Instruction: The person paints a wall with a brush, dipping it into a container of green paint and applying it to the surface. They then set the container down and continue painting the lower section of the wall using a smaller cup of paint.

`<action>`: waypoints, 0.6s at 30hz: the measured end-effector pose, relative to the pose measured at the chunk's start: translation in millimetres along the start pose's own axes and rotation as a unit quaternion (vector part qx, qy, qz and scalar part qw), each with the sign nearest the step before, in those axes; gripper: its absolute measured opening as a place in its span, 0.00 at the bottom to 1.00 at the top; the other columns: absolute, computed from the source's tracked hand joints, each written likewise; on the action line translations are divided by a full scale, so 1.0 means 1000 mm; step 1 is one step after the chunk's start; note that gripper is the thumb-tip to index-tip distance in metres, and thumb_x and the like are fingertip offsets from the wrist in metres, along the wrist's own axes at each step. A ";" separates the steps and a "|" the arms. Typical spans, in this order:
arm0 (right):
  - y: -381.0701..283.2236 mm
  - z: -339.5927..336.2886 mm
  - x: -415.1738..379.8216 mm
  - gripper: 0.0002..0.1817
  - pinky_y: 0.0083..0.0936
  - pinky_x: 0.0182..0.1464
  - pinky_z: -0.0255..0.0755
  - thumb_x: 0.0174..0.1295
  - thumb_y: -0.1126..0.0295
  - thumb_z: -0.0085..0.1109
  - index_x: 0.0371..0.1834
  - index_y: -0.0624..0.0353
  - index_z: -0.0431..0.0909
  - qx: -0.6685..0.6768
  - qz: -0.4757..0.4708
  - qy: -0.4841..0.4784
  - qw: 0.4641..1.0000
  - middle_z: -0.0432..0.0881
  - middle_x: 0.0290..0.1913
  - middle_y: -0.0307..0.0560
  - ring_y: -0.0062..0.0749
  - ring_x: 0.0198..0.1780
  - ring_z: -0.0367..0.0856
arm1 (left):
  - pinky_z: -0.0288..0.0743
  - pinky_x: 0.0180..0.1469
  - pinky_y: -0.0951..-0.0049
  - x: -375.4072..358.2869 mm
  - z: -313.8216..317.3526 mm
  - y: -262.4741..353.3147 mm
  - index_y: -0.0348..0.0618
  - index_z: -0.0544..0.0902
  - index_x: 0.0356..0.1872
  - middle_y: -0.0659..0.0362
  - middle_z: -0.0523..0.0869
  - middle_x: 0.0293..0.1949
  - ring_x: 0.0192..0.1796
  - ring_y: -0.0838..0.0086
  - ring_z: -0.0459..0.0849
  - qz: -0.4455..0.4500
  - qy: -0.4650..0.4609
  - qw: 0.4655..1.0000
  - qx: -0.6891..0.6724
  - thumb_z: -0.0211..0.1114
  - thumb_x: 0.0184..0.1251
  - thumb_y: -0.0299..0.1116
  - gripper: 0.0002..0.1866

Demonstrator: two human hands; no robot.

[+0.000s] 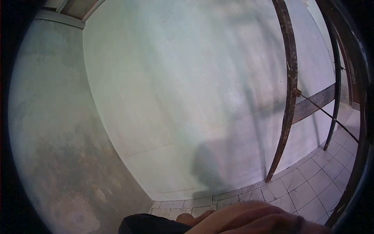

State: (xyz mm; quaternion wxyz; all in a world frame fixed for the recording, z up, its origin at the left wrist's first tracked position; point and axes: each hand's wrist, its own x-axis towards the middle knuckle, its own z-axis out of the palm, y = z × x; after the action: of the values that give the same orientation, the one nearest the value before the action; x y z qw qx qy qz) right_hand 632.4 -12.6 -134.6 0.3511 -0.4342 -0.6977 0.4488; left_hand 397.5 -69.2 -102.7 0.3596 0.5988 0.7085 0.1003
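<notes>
The grip of the hand (249,220) at the lower edge cannot be told, holding nothing visible near the stiff, rough wooden pole (289,89) against the wall (187,97).

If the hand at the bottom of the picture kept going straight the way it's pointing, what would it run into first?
Probably the pale green plastered wall. The bare hand at the bottom edge seems to point left and forward over the grey tiled floor, with nothing visible between. Which hand it is, and the depth, are unclear.
</notes>
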 end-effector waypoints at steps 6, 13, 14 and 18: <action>-0.019 -0.014 0.008 0.19 0.34 0.26 0.76 0.52 0.65 0.64 0.46 0.59 0.73 0.123 0.019 0.009 0.992 0.82 0.30 0.52 0.37 0.22 0.80 | 0.74 0.47 0.64 0.001 -0.009 0.021 0.37 0.81 0.35 0.52 0.84 0.36 0.40 0.66 0.82 0.048 0.033 0.998 -0.036 0.62 0.57 0.48 0.20; -0.057 -0.025 0.020 0.21 0.32 0.22 0.74 0.52 0.65 0.62 0.49 0.61 0.73 0.076 -0.032 0.040 0.996 0.82 0.27 0.52 0.36 0.19 0.79 | 0.72 0.50 0.64 -0.003 -0.013 0.052 0.38 0.80 0.39 0.53 0.83 0.39 0.44 0.68 0.80 0.129 0.074 0.985 -0.083 0.66 0.54 0.46 0.21; -0.059 -0.025 0.019 0.22 0.33 0.23 0.75 0.52 0.66 0.62 0.50 0.62 0.73 0.067 -0.034 0.045 0.996 0.82 0.27 0.52 0.36 0.20 0.79 | 0.72 0.50 0.64 -0.004 -0.013 0.056 0.38 0.79 0.39 0.53 0.83 0.40 0.44 0.68 0.80 0.140 0.076 0.983 -0.088 0.66 0.54 0.46 0.21; -0.068 -0.022 0.011 0.22 0.34 0.26 0.75 0.52 0.66 0.60 0.50 0.62 0.74 0.034 -0.037 0.058 0.997 0.83 0.27 0.52 0.38 0.22 0.80 | 0.71 0.52 0.64 -0.010 -0.011 0.066 0.39 0.79 0.41 0.54 0.83 0.42 0.47 0.69 0.79 0.174 0.087 0.975 -0.108 0.68 0.52 0.45 0.22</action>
State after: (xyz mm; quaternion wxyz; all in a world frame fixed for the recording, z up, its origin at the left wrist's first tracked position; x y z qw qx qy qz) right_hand 628.2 -10.0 -62.8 0.4218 -0.4211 -0.6761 0.4332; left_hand 442.1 -57.6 -53.1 0.3356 0.6599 0.6069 0.2890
